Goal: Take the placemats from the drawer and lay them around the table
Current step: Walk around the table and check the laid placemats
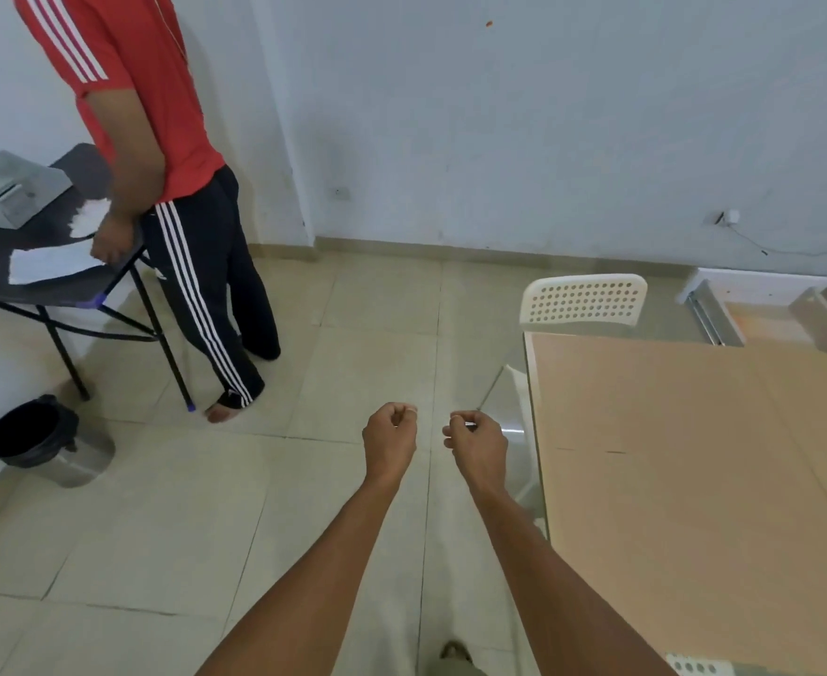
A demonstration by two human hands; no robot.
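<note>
My left hand (389,439) and my right hand (477,444) are held out side by side over the tiled floor, both with fingers curled shut. They pinch the near edge of a clear, see-through placemat (511,412). The mat is hard to make out; only its glossy far corner shows beside the table's left edge. The tan table (694,480) fills the right side, its top bare. Past its far corner, a white drawer (762,312) stands pulled open against the wall.
A white perforated chair (582,300) is at the table's far end, and another chair back (699,668) peeks in at bottom right. At left, a person in a red shirt (158,139) stands by a black folding table (36,265). A lined bin (46,441) stands below.
</note>
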